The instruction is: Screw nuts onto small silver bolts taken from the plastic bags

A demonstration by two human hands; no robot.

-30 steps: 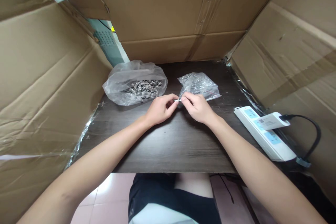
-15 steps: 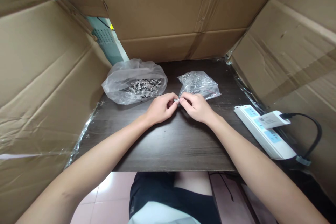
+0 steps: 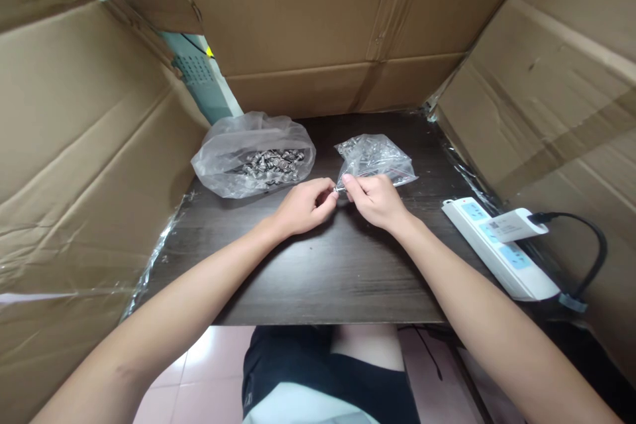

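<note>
A small shiny metal screw [image 3: 339,189] lies between my two hands, above the middle of the table. My left hand [image 3: 312,205] pinches its left end between thumb and forefinger. From the other side, the thumb and forefinger of my right hand [image 3: 373,199] close on its right end. Fingertips hide part of the screw. Just behind my left hand, an open clear plastic bag [image 3: 218,162] holds many dark, shiny metal screw-like parts [image 3: 275,164]. Behind my right hand lies a smaller clear zip bag [image 3: 380,152] of small silvery pieces.
A white power strip [image 3: 499,252] with a plugged-in white adapter [image 3: 517,226] and black cable [image 3: 603,245] lies at the right. Cardboard walls [image 3: 318,13] enclose the dark wooden table [image 3: 328,278] at the back and both sides.
My right thumb and fingers have shifted their grip on the screw, with the fingertips slightly higher. My left hand has hardly moved, and the bags stay in place.
</note>
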